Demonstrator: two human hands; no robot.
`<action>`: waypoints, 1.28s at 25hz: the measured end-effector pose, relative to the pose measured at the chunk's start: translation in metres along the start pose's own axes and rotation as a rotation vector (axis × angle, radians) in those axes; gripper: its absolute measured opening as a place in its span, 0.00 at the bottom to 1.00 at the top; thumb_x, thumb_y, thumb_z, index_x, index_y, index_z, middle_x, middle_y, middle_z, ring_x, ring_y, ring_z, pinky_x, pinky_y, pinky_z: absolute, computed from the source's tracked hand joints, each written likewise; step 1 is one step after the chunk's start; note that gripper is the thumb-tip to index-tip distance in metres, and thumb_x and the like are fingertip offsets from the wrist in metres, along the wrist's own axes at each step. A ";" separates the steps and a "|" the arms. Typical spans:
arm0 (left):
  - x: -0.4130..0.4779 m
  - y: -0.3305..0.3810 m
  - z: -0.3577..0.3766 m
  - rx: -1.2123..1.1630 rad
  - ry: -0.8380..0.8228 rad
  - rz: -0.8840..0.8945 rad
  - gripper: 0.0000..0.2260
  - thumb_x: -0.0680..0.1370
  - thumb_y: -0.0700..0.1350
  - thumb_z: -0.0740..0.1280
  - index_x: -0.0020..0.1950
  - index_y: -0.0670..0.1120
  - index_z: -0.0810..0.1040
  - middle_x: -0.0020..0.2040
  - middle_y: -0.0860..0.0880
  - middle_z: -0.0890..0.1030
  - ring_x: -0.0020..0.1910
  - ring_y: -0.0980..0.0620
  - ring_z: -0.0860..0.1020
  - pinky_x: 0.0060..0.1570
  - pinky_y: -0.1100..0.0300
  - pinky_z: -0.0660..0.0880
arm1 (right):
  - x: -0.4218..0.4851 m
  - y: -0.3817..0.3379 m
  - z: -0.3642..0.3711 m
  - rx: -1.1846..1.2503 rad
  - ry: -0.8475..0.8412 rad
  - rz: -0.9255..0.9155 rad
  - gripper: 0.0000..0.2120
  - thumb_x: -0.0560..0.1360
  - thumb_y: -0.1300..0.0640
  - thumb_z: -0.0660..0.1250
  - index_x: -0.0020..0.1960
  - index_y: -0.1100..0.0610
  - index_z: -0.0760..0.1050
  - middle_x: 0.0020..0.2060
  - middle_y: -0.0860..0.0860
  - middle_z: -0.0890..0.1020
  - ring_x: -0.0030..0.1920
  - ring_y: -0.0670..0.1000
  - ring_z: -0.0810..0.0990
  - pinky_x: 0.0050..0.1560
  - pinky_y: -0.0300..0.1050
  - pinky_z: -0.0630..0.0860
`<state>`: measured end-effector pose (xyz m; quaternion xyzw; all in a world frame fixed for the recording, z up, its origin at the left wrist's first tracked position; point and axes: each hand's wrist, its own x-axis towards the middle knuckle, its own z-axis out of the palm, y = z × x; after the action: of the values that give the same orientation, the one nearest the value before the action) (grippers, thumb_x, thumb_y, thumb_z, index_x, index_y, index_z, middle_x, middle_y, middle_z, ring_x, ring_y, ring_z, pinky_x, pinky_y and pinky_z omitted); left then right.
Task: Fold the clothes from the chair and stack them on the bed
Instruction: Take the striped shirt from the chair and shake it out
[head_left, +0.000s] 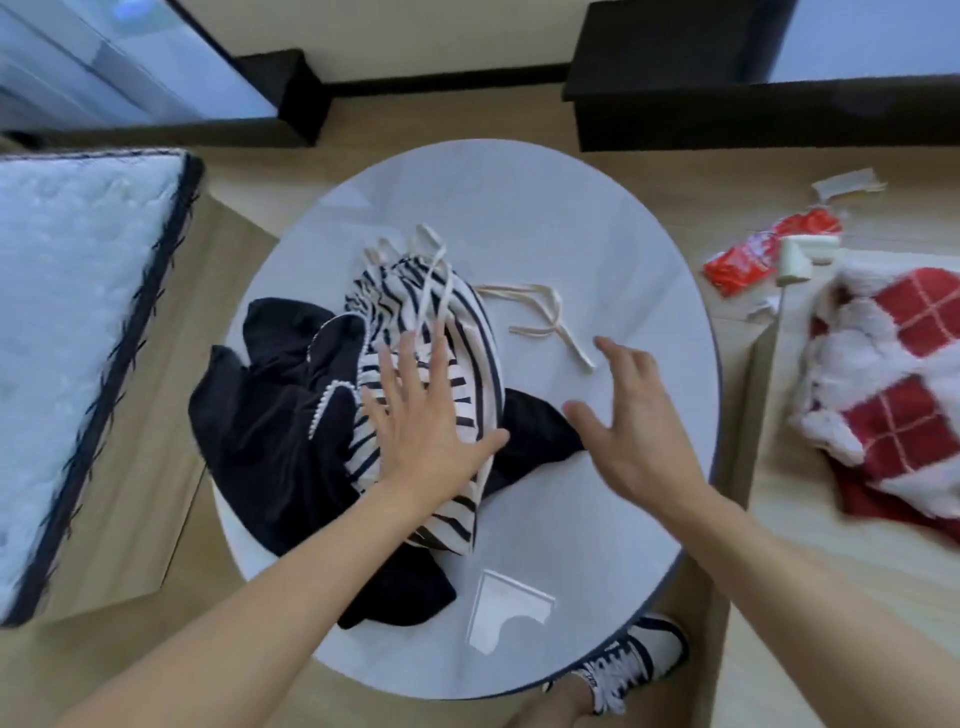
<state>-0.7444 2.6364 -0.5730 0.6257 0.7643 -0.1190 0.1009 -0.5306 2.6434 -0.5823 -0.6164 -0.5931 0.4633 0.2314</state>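
Observation:
A crumpled black-and-white striped garment (457, 332) with cream drawstrings (545, 317) lies on a round white table (597, 249). A black garment (270, 410) with a white beaded trim lies under and to the left of it. My left hand (421, 415) rests flat with spread fingers on the striped garment. Just right of the pile, my right hand (623, 421) hovers with fingers spread, holding nothing. The bed (67, 291), a white mattress with a dark edge, is at the left.
A red-and-white checked fluffy blanket (893, 395) lies on the floor at the right, with a red packet (763, 254) and white foam pieces near it. Dark low furniture (727, 104) stands behind the table. My sneaker (628, 660) shows under the table's near edge.

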 end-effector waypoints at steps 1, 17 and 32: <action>0.003 -0.020 0.010 0.002 -0.059 -0.075 0.54 0.71 0.67 0.70 0.82 0.54 0.37 0.82 0.44 0.36 0.81 0.37 0.41 0.75 0.33 0.52 | 0.000 -0.006 0.015 0.002 -0.038 0.004 0.32 0.79 0.51 0.67 0.79 0.55 0.58 0.72 0.54 0.66 0.69 0.56 0.70 0.66 0.46 0.67; -0.157 0.024 -0.190 -0.702 0.318 0.797 0.15 0.71 0.36 0.60 0.51 0.46 0.82 0.44 0.55 0.77 0.44 0.54 0.75 0.42 0.54 0.74 | -0.097 -0.160 -0.079 1.120 -0.548 0.377 0.28 0.81 0.41 0.61 0.72 0.60 0.72 0.59 0.61 0.83 0.57 0.56 0.83 0.59 0.51 0.78; -0.420 0.113 -0.445 -1.038 0.300 1.484 0.18 0.72 0.48 0.76 0.58 0.44 0.78 0.60 0.49 0.75 0.56 0.54 0.76 0.52 0.63 0.74 | -0.411 -0.391 -0.347 0.467 0.277 -0.019 0.20 0.73 0.75 0.60 0.43 0.52 0.82 0.42 0.57 0.83 0.38 0.54 0.82 0.37 0.46 0.79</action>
<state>-0.5535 2.4030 -0.0282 0.8410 0.1291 0.4171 0.3195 -0.3846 2.4210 0.0273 -0.5983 -0.4386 0.4965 0.4508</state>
